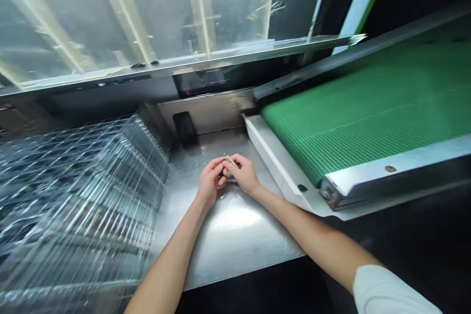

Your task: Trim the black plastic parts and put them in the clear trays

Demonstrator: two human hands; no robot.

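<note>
Over the shiny metal work surface [235, 250], my two hands meet fingertip to fingertip. A thin, pale, stick-like piece [231, 160] with a small dark tip lies along the thumb of my right hand [243, 172], whose fingers are closed in a pinch around it. My left hand [210, 179] is closed too, its fingertips touching or very near the same piece. Whether the left fingers hold a part of their own cannot be made out. The piece is too small and blurred to name.
Stacked wire baskets [110, 191] stand at the left. A green mesh conveyor belt [368, 108] with a metal frame runs along the right. A black object [185, 127] leans at the back wall, below a ledge [221, 62] with a clear panel [162, 10] behind it.
</note>
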